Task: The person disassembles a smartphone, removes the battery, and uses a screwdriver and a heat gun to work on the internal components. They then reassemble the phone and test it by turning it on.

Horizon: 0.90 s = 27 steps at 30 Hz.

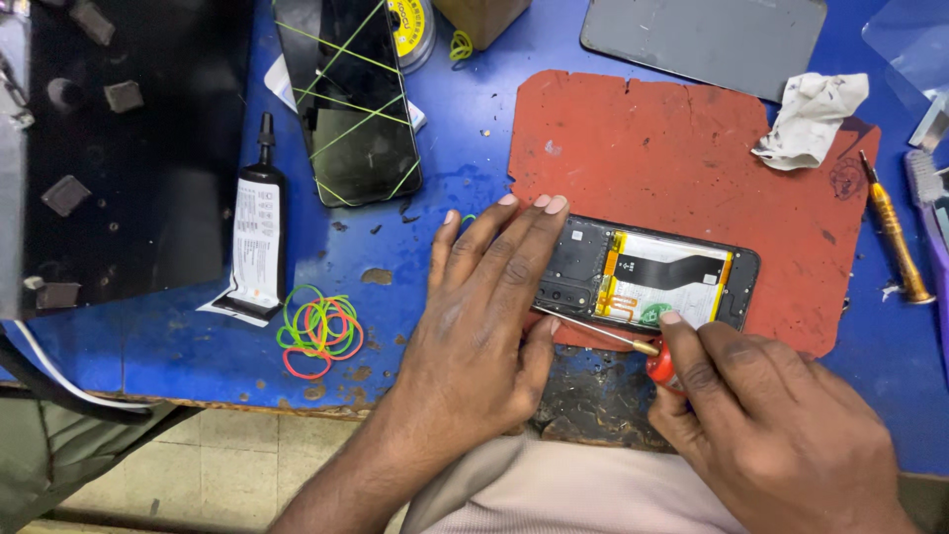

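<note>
Two hands low in view: right hand [766,420] gripping a red-handled screwdriver [603,331], handle mostly hidden; left hand [484,321] flat, fingers spread, pressing the opened phone [647,274] on the red mat [672,148]. Beyond, bare mat toward the crumpled cloth [809,119]; farther left, rubber bands [318,329], glue tube [259,222], banded phone [348,99] cut off by the top edge.

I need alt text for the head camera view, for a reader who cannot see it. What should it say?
A person's left hand steadies an opened phone on a red mat while the right hand points a red-handled screwdriver at it. On the blue table lie coloured rubber bands, a black glue tube and a second phone bound with bands.
</note>
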Motion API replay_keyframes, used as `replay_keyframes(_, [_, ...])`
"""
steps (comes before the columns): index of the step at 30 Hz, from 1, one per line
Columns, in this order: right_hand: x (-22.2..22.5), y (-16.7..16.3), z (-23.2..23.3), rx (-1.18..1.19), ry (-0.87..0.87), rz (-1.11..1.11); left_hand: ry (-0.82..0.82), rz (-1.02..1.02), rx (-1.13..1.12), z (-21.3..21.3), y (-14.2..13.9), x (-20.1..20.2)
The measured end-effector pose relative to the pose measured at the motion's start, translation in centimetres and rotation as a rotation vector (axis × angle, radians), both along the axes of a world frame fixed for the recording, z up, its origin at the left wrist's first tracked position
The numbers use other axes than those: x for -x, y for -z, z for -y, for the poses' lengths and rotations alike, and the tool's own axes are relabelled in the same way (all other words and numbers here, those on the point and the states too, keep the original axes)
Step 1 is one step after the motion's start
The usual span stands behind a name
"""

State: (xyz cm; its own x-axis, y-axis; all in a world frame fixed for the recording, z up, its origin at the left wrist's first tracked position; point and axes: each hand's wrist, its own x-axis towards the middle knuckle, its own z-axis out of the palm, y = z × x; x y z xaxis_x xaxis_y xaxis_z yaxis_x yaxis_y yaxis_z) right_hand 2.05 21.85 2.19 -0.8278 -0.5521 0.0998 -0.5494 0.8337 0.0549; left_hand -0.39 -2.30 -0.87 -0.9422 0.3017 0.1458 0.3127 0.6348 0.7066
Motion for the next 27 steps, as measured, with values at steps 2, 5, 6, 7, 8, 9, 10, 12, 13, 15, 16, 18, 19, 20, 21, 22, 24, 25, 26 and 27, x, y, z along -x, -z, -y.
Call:
replay_keyframes(2, [0.1,-0.3,0.2,-0.018,0.011,-0.017,-0.003,0.000,-0.003,0.0,0.0,0.0])
replay_keyframes(5, [0.7,-0.9,0.2,-0.035,-0.016,-0.001,-0.005,0.009,-0.016,0.0,0.1,0.1])
replay_keyframes(6, [0.9,-1.2,0.3,-0.043,-0.028,0.003,-0.007,0.018,-0.024,0.1,0.1,0.0])
replay_keyframes(7, [1.2,-1.5,0.3,-0.051,-0.042,0.008,-0.011,0.028,-0.033,0.1,0.0,0.0])
replay_keyframes(8, [1.5,-1.8,0.4,-0.059,-0.057,0.012,-0.017,0.030,-0.046,0.1,0.1,0.0])
replay_keyframes(9, [1.8,-2.1,0.6,-0.070,-0.064,0.000,-0.024,0.031,-0.057,0.2,0.1,0.0])
replay_keyframes(10, [2.0,-2.3,0.8,-0.080,-0.070,-0.013,-0.030,0.032,-0.068,0.2,0.1,0.0])
replay_keyframes(12, [2.6,-2.9,1.1,-0.082,-0.063,-0.012,-0.037,0.012,-0.095,0.3,0.1,-0.1])
replay_keyframes(13, [3.0,-3.1,1.3,-0.074,-0.050,0.000,-0.041,0.002,-0.108,0.4,0.2,0.0])
replay_keyframes(15, [3.8,-3.4,1.5,-0.074,-0.043,0.004,-0.048,0.018,-0.108,0.5,0.1,0.0])
replay_keyframes(16, [4.2,-3.6,1.6,-0.083,-0.049,-0.003,-0.052,0.026,-0.108,0.6,0.1,0.0])
replay_keyframes(18, [4.9,-3.6,1.6,-0.062,-0.057,-0.007,-0.074,-0.004,-0.127,0.6,0.0,0.0])
replay_keyframes(19, [5.1,-3.5,1.7,-0.034,-0.059,-0.002,-0.084,-0.018,-0.138,0.6,-0.1,-0.1])
replay_keyframes(20, [5.3,-3.5,1.7,-0.006,-0.062,0.004,-0.065,-0.017,-0.063,0.6,-0.2,-0.2])
replay_keyframes(21, [5.5,-3.4,1.8,-0.024,-0.051,0.007,-0.046,-0.016,0.011,0.5,-0.3,-0.3])
replay_keyframes(22, [5.7,-3.4,1.8,-0.041,-0.040,0.010,-0.025,-0.017,0.087,0.4,-0.4,-0.4])
replay_keyframes(24, [6.0,-3.4,1.9,-0.088,-0.049,-0.001,-0.036,-0.059,0.153,0.0,-0.3,-0.3])
replay_keyframes(25, [6.1,-3.3,2.0,-0.118,-0.066,-0.014,-0.042,-0.078,0.186,-0.2,-0.3,-0.3])
replay_keyframes(26, [6.3,-3.3,2.0,-0.146,-0.082,-0.031,-0.038,-0.054,0.208,-0.3,-0.2,-0.2])
replay_keyframes(27, [6.4,-3.2,2.1,-0.147,-0.101,-0.039,-0.031,-0.032,0.231,-0.4,-0.1,-0.2])
